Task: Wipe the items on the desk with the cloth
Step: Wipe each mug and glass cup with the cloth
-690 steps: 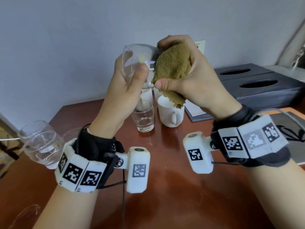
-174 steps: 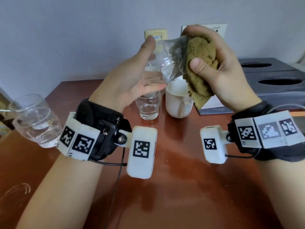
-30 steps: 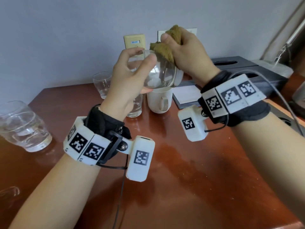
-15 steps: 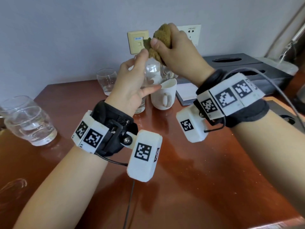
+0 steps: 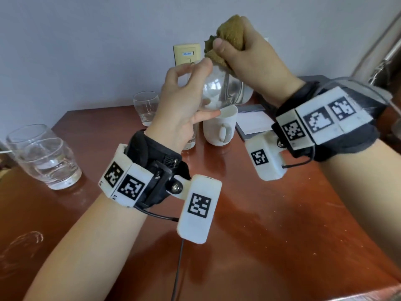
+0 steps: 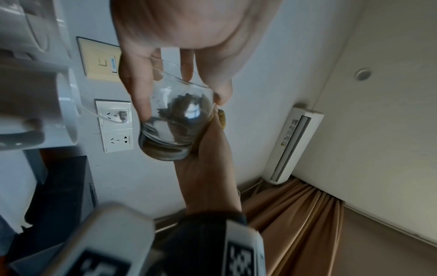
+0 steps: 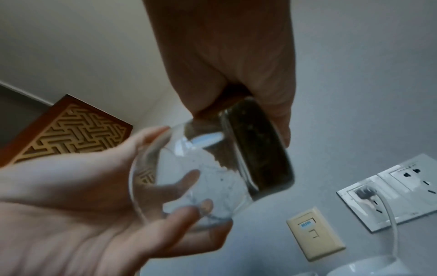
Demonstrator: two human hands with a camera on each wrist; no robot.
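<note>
Here the left hand (image 5: 180,101) cradles a clear glass tumbler (image 5: 221,88) above the wooden desk (image 5: 271,213), fingers curled round its smooth curved wall, while the right hand (image 5: 249,55) bunches a soft olive terry cloth (image 5: 227,31) against its thick base. The glass is probably rigid, slippery and breakable (best held around the wall, not the rim).
</note>
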